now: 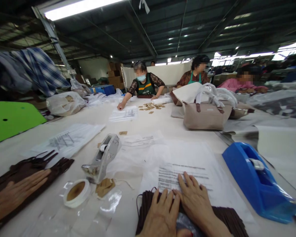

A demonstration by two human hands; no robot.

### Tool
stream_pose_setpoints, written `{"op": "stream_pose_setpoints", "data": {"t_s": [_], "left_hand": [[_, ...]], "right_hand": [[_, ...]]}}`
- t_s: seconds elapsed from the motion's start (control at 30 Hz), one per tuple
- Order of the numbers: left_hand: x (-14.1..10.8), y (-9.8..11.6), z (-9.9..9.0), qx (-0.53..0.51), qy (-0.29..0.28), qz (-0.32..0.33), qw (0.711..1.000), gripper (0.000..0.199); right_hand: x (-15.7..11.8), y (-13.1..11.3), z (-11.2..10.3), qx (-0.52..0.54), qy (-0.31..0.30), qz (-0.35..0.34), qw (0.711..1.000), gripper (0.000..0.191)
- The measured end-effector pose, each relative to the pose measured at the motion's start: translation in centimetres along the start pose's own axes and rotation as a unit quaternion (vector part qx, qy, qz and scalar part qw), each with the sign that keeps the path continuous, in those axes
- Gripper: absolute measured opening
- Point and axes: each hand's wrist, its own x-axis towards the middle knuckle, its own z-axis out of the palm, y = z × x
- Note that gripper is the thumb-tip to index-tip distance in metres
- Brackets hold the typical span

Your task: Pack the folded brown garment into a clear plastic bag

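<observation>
Brown fringed piece (228,219) lies under both hands (162,210) (palms down).

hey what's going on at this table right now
The person's left hand lies flat on a dark brown piece; the right hand lies beside it, fingers over a printed bag. At the left edge, another person's hand rests on another brown piece. Across the table, a worker reaches to another printed bag, near scattered tan tags. Two tape dispensers stand untouched.

White table (167,127) bearing printed plastic bag (215,181), blue dispenser (255,189).
</observation>
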Motion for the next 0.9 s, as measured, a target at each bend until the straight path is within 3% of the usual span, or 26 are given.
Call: {"op": "stream_pose_setpoints", "data": {"t_s": [0.1,0.23,0.5,0.7,0.9], "left_hand": [[-0.2,-0.6,1.5,0.027,0.072,0.004,0.997,0.078],[-0.2,-0.6,2.0,0.049,0.135,0.005,0.990,0.075],[-0.2,-0.1,1.2,0.044,0.109,0.000,0.993,0.076],[-0.2,-0.2,1.2,0.027,0.096,0.000,0.995,0.074],[-0.4,0.0,0.7,-0.002,0.062,-0.017,0.998,0.076]], "right_hand": [[0.3,0.3,-0.3,-0.002,0.005,-0.016,1.000,0.053],[1.1,0.5,-0.4,-0.015,0.031,-0.043,0.998,0.052],[4.0,2.4,-1.1,0.098,0.094,-0.049,0.990,0.043],[5.2,3.2,0.6,0.182,0.122,-0.006,0.976,0.022],[6.0,3.4,1.1,0.259,0.134,0.027,0.956,0.023]]}}
